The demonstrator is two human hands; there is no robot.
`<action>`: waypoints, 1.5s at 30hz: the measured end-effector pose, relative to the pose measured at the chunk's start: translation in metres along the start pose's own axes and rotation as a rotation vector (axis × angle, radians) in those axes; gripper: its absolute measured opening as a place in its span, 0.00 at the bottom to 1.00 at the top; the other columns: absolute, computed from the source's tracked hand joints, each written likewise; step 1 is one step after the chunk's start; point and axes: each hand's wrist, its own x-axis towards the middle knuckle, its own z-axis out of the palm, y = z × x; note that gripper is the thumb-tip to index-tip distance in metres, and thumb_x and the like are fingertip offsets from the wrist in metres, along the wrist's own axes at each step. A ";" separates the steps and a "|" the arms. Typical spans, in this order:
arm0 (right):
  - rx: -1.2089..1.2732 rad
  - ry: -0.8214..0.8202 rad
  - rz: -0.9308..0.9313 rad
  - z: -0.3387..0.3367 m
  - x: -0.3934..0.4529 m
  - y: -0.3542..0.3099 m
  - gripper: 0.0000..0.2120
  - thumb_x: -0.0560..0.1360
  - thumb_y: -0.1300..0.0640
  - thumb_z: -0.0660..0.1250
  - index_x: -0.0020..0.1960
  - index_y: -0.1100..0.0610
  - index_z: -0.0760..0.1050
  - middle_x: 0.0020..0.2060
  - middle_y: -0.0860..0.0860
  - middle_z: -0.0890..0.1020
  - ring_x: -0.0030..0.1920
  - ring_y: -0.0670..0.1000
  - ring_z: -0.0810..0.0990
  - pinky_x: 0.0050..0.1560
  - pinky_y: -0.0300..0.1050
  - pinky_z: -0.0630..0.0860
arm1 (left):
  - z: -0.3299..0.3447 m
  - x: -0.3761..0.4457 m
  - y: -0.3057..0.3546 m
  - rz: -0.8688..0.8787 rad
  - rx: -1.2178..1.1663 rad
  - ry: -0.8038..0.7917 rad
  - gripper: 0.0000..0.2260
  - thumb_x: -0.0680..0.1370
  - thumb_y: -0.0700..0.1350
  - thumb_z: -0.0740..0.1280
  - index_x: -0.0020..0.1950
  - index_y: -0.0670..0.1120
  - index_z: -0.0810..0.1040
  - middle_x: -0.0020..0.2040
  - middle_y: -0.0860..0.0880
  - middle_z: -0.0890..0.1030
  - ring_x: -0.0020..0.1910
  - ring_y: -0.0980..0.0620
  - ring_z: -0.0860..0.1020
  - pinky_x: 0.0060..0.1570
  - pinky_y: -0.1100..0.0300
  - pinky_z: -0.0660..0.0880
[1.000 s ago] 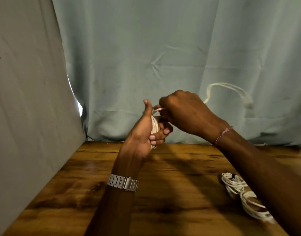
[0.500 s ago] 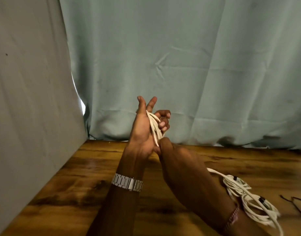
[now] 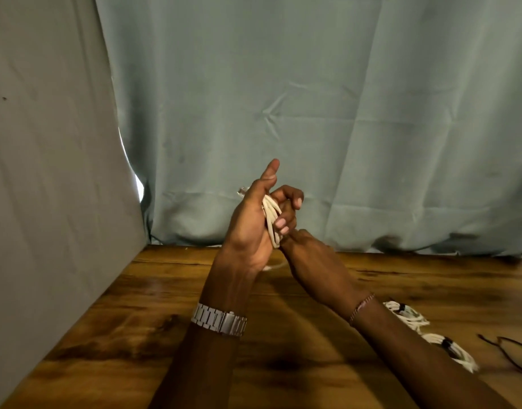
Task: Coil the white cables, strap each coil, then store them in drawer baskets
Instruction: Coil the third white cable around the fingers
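Winding a thin white cable (image 3: pixel 272 221) into loops, the left hand (image 3: pixel 253 225) stands upright just above the far edge of the bench (image 3: pixel 141 335), near the middle of the frame. Its thumb points up and its fingers curl over the strands, so that grip is closed round the small coil lying across the palm. The right hand (image 3: pixel 315 267) sits just below and to the right, its knuckles toward the camera; it touches the bottom of the loops, but whether its fingertips pinch the free strand cannot be told, since they are hidden behind the hand. A pale bit of cable shows under the left wrist.

Judging by how the strands drape and bunch, the cable is light, soft and limp, with some spring that would let loops slip off once the fingers relax. The best hold is probably across all the loops at once, at the middle of the bundle, where a strap would go, rather than on a single strand.

Two finished coils (image 3: pixel 430 335), each banded with a dark strap, lie on the bench at the lower right, partly behind the right forearm. Thin dark ties (image 3: pixel 507 349) rest near the right edge.
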 end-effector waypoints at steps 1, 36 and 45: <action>-0.011 0.007 -0.021 -0.002 0.006 0.005 0.14 0.78 0.64 0.64 0.63 0.59 0.76 0.51 0.58 0.80 0.49 0.59 0.79 0.41 0.49 0.71 | 0.000 0.000 0.001 -0.007 0.006 -0.022 0.21 0.84 0.46 0.50 0.77 0.50 0.64 0.35 0.44 0.74 0.20 0.57 0.63 0.26 0.62 0.57; 0.481 0.306 -0.001 -0.046 -0.058 -0.040 0.14 0.84 0.51 0.57 0.46 0.54 0.78 0.35 0.43 0.76 0.33 0.44 0.74 0.32 0.38 0.69 | -0.008 0.011 -0.012 -0.280 0.014 -0.003 0.40 0.78 0.72 0.47 0.60 0.37 0.75 0.28 0.45 0.73 0.17 0.57 0.61 0.18 0.68 0.60; 0.522 0.035 -0.062 0.007 -0.055 0.005 0.10 0.84 0.51 0.59 0.46 0.50 0.74 0.40 0.41 0.75 0.41 0.42 0.75 0.40 0.36 0.69 | 0.000 0.005 -0.010 -0.252 -0.063 -0.083 0.23 0.85 0.54 0.51 0.57 0.36 0.75 0.21 0.49 0.67 0.15 0.59 0.60 0.15 0.68 0.57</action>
